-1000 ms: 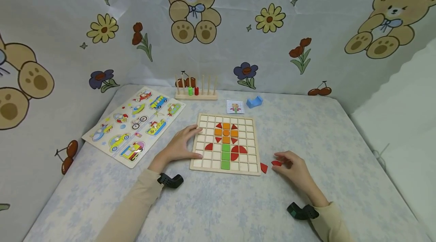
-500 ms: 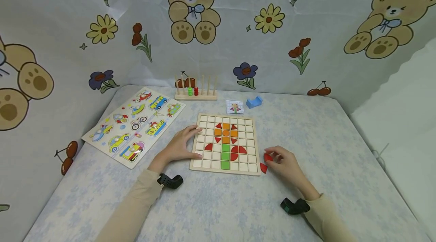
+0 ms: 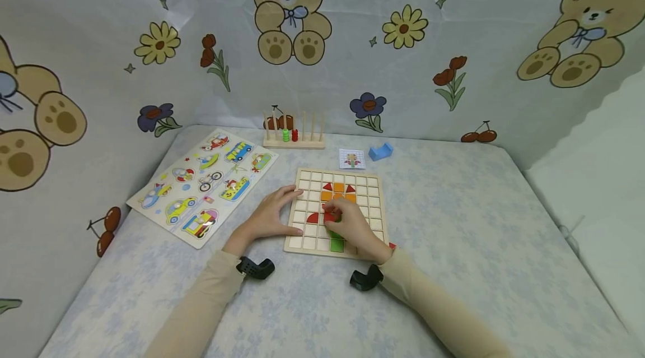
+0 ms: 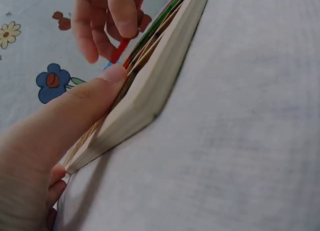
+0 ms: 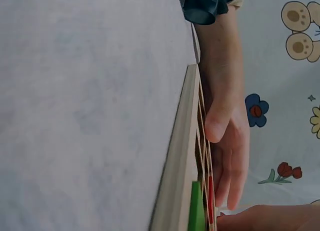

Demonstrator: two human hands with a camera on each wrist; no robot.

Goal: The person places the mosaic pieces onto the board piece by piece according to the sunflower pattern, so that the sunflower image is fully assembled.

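Note:
My left hand (image 3: 269, 215) rests at the left side of the wooden grid board (image 3: 374, 191), its thumb lying over the rim in the left wrist view and its fingers stretched along the edge. Over the middle of the board, my right hand (image 3: 355, 229) pinches a red quarter-circle tile (image 4: 119, 51) between thumb and fingers, tilted close above the cells. Orange square tiles (image 3: 339, 187), red triangles (image 3: 350, 189) and a green square tile (image 3: 337, 245) lie in the grid. Another red quarter-circle (image 3: 313, 218) sits left of the right fingertips. The right hand hides part of the pattern.
Past the board's right edge lies a loose red tile (image 3: 392, 246), partly covered by the wrist. Behind the board are a pattern card (image 3: 351, 159), a blue block (image 3: 381, 152) and a peg rack (image 3: 294, 144) with green and red beads. A vehicle puzzle (image 3: 199, 207) lies left.
My right hand has carried the red tile from the table beside the board leftward to above its middle. My left hand has kept its place at the board's edge.

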